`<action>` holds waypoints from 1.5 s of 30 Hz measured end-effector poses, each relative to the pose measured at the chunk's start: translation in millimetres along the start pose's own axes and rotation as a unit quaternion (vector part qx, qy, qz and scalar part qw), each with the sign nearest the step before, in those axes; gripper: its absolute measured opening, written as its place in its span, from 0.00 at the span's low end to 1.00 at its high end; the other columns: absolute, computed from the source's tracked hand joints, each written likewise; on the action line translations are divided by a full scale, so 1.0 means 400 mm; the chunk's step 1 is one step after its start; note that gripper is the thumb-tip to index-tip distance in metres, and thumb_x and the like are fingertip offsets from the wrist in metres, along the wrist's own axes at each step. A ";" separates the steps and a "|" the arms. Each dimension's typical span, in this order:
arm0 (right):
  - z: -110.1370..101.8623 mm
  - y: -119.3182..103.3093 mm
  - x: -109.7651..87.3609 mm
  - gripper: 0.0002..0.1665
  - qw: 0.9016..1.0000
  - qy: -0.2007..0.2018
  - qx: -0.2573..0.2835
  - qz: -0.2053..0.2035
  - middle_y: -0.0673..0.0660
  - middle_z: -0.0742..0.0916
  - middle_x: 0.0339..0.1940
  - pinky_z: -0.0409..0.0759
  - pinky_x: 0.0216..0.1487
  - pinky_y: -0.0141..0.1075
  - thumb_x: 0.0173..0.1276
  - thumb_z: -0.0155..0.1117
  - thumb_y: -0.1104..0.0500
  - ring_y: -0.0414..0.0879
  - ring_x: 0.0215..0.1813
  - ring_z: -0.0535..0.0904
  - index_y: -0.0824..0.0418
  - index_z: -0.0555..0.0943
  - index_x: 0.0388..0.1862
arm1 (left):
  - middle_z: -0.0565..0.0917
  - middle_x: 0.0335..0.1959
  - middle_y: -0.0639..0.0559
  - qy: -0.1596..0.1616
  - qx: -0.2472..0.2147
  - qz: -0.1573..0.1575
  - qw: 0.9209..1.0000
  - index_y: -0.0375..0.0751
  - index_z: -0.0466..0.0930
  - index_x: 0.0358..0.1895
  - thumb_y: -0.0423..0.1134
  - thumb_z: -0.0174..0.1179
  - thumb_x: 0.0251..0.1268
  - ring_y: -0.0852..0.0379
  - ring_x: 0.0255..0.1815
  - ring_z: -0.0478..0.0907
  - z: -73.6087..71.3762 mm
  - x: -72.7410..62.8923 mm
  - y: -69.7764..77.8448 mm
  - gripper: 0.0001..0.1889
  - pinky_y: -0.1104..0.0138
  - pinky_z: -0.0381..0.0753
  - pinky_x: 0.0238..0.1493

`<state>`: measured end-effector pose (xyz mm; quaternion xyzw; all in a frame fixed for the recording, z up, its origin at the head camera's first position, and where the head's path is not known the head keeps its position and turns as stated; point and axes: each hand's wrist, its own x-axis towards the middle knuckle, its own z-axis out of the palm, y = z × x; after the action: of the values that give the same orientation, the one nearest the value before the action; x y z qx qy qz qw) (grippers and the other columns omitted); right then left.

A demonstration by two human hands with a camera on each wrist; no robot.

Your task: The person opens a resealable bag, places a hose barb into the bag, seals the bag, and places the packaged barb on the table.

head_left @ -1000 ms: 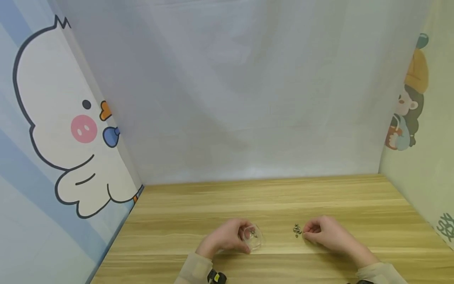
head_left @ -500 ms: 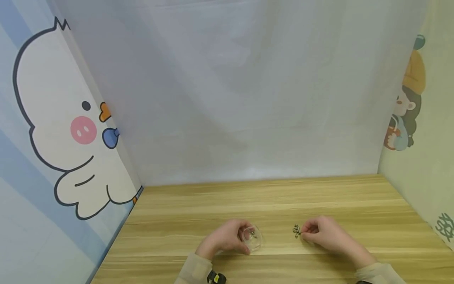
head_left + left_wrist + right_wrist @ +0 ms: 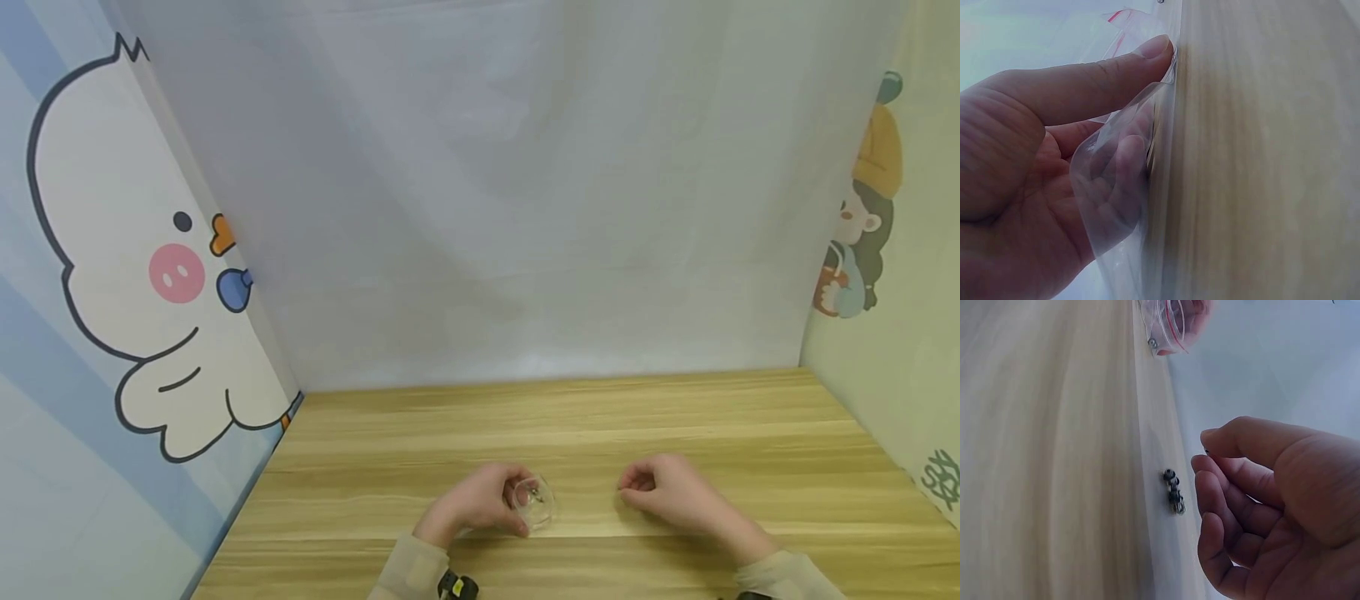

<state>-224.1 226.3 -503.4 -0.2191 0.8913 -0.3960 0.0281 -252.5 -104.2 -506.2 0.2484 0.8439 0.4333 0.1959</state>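
Observation:
My left hand [image 3: 483, 498] holds a clear plastic zip bag [image 3: 543, 518], its mouth spread wide. A red zip line [image 3: 1175, 326] shows on it in the right wrist view. A few small metal pieces [image 3: 536, 493] lie inside. To the right, my right hand [image 3: 671, 492] is just above the table, thumb and forefinger pinched together. A tiny dark bit [image 3: 1207, 452] shows between those fingertips; its kind cannot be made out. Beside that hand sits a pile of small shiny metal pieces [image 3: 1174, 490] in the right wrist view; in the head view the hand hides it.
The wood-grain table [image 3: 375, 442] runs back to a white cloth [image 3: 525, 208]. Printed side panels stand left and right, one with a white cartoon bird [image 3: 112, 200]. A black wrist camera [image 3: 457, 586] sits on the left sleeve.
My right hand has moved left over the metal pile, which was visible in the head view before. My left hand and the bag stay in place.

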 end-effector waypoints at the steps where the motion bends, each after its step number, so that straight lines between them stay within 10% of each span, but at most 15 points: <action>1: 0.004 -0.004 0.003 0.03 1.000 0.001 0.001 -0.003 0.43 0.87 0.31 0.81 0.37 0.32 0.67 0.76 0.60 0.33 0.34 0.80 0.57 0.88 0.36 | 0.82 0.35 0.55 0.000 -0.001 0.000 1.000 0.42 0.85 0.50 0.22 0.83 0.42 0.61 0.35 0.77 0.000 0.000 0.000 0.28 0.69 0.79 0.40; 45: 0.165 -0.147 0.124 0.04 0.995 -0.046 0.056 -0.062 0.42 0.87 0.29 0.83 0.37 0.32 0.68 0.75 0.66 0.34 0.33 0.82 0.57 0.89 0.35 | 0.83 0.36 0.55 -0.014 0.018 0.010 1.000 0.37 0.84 0.56 0.24 0.83 0.47 0.61 0.36 0.79 -0.007 0.003 -0.002 0.29 0.69 0.81 0.42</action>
<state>-232.2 125.3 -500.4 -0.2900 0.8501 -0.4360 0.0563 -255.2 -105.6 -505.3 0.2662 0.8460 0.4168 0.1991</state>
